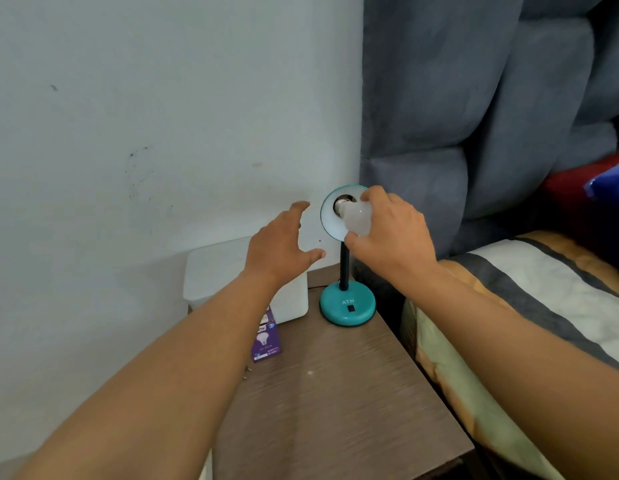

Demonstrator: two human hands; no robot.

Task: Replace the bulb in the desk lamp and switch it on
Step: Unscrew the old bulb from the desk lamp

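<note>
A teal desk lamp stands at the back of a brown bedside table (336, 393), its round base (347, 307) carrying a black switch (351, 309). Its shade (328, 216) faces me on a black stem. My right hand (387, 233) grips a white bulb (357, 216) whose metal cap sits at the socket inside the shade. My left hand (284, 247) hovers open just left of the shade, fingers spread, touching nothing. A purple bulb box (266, 337) lies on the table, partly hidden under my left forearm.
A white box (214, 271) stands at the table's back left, against the pale wall. A grey padded headboard (474, 116) rises on the right. A bed with a striped cover (530, 289) borders the table's right edge.
</note>
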